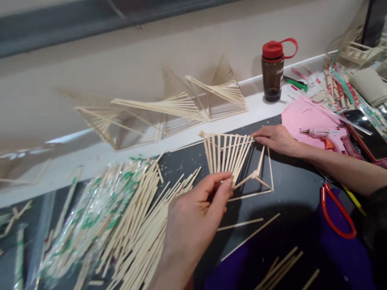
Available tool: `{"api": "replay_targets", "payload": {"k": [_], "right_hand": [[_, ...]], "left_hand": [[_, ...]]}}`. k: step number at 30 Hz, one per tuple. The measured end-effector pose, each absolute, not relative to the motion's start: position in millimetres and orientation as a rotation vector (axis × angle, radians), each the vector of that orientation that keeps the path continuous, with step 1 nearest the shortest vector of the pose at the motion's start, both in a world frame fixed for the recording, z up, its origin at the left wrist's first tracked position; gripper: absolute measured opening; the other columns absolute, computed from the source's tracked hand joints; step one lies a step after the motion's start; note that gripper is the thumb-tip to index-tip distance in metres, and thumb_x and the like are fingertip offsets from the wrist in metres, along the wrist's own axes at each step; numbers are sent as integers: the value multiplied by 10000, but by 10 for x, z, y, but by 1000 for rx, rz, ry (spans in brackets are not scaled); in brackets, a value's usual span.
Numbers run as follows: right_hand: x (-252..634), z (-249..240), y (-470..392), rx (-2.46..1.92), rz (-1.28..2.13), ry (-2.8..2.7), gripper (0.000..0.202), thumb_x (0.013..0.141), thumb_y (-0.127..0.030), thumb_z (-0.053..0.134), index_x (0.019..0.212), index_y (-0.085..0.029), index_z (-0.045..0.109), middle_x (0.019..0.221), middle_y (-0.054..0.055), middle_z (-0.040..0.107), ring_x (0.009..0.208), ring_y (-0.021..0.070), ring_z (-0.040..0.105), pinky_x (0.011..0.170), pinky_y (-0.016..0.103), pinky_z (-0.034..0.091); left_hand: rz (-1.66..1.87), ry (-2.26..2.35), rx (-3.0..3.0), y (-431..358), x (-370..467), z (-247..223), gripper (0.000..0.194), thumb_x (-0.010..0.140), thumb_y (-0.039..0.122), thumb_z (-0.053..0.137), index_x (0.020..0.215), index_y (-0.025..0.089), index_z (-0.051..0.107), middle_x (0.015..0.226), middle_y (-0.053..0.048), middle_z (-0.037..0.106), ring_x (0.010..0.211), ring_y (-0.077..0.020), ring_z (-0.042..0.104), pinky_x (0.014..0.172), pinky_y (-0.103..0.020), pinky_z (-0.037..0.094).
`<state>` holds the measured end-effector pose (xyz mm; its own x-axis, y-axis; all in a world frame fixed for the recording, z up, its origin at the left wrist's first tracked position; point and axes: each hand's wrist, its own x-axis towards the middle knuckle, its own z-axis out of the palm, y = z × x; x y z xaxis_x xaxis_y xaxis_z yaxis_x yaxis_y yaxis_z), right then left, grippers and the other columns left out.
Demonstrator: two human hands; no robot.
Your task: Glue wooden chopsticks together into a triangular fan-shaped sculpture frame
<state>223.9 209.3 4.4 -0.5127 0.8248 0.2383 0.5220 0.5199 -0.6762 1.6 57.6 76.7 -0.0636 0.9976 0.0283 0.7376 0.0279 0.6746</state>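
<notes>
- Head view: the person's left hand (196, 209) pinches the near edge of a fan-shaped stick structure (225, 151) between thumb and fingers.
- The person's right hand (276, 139) has its thumb and fingertips drawn together at the structure's far right corner; whether it grips or only touches cannot be told.
- The structure is above the dark work surface (298, 177), between the two hands, its thin sticks spreading away from the left hand toward a cross stick.
- Just right of the left hand, slanting sticks meet at a pale joint (255, 174) inside a thin outline of sticks.
- Left of the left hand lie many loose sticks (133, 213) and, beyond them, clear wrappers (90, 217) with green print.
- Near the right forearm, a pink glue gun (332, 135) lies on a pink sheet (302, 114); red-handled scissors (323, 209) lie on the nearer side.
- Behind, twisted stick models (169, 106) stand along the wall beside a red-lidded bottle (272, 76).
</notes>
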Motion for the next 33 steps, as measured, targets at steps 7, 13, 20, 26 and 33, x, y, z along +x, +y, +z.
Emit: {"api": "replay_targets", "payload": {"k": [7,13,20,26,33], "right_hand": [[2302,52,2076,-1006,743,-2169,283,927,-254,544,1066,-210,786,1060,50,783,942,192,728,867,337,562],[2319,77,2066,-996,717,-2153,267,920,-256,561,1056,-238,790,1036,39,787,934,192,730,855,347,570],[2323,74,2066,-1001,698,-2144,246,918,-258,580,1048,-229,787,980,44,791,899,190,728,819,342,562],[2315,76,2054,-996,699,-2129,246,918,-258,578,1046,-241,787,993,34,789,914,190,723,832,341,561],[2318,89,2052,-1028,712,-2153,248,924,-274,573,1057,-260,781,1012,22,788,927,188,723,851,346,569]], "left_hand": [[989,1892,1699,411,-81,719,220,915,347,593,1035,264,758,650,55,713,484,-76,608,491,-175,501],[1105,1810,1921,344,-10,596,119,873,237,666,945,243,761,750,49,750,608,-82,664,594,-185,531],[1110,1732,2039,333,79,535,130,918,203,626,973,169,738,839,-1,773,699,-102,707,647,-199,550],[1128,1719,1995,321,109,543,148,919,205,605,955,190,747,864,-9,791,737,-123,730,719,-229,588],[1088,1809,1686,307,116,585,239,907,270,592,1080,192,738,746,10,769,575,-104,675,562,-199,555]]}}
